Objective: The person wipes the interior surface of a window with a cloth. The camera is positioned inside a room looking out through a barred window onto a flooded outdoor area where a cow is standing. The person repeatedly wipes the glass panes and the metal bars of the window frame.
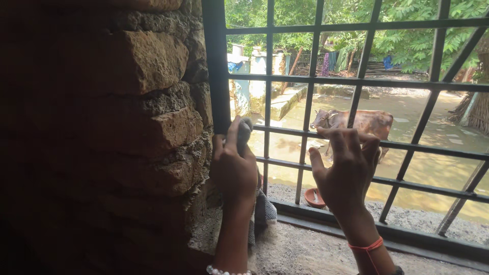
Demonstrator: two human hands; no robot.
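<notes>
My left hand (233, 170) is closed around a grey cloth (245, 133), pressed up against the left upright of the dark metal window grille (218, 66). The rest of the cloth hangs down behind my wrist to the sill. My right hand (345, 168) grips a horizontal bar of the grille (433, 150), fingers curled over it from the inside. A white bead bracelet circles my left wrist, a red thread my right.
A rough stone wall (127, 112) stands close on the left. A gritty concrete sill (305, 252) lies below the grille. Outside there are a brown cow (369, 122), an orange bowl (313, 197), muddy ground, trees and hanging laundry.
</notes>
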